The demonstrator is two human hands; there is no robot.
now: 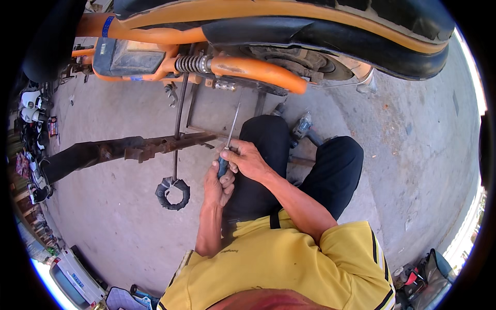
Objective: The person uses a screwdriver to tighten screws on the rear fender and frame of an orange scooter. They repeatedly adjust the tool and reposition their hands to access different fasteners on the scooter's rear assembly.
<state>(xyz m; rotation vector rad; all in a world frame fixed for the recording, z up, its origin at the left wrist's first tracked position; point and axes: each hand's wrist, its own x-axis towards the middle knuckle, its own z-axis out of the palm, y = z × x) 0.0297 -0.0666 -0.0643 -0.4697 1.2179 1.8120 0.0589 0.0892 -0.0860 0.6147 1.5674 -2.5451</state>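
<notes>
A screwdriver [223,166] with a dark blue handle and a long thin metal shaft is held upright in front of my lap, its tip toward the orange vehicle. My left hand [217,187] wraps round the lower part of the handle. Across its top, my right hand [249,159] pinches where handle meets shaft. Just left of my hands is the end of a rusty metal bar [173,144]. Beyond the screwdriver's tip stands an orange two-wheeler [258,70], with a coil spring [192,64] and a black-and-orange body panel [330,33].
A metal rod [181,106] crosses the rusty bar and ends in a black-wrapped ring [173,193]. A blue-grey power tool [304,128] lies by my knees. Concrete floor [408,155] surrounds me. A white car [77,279] is at lower left; bags [431,279] lie at lower right.
</notes>
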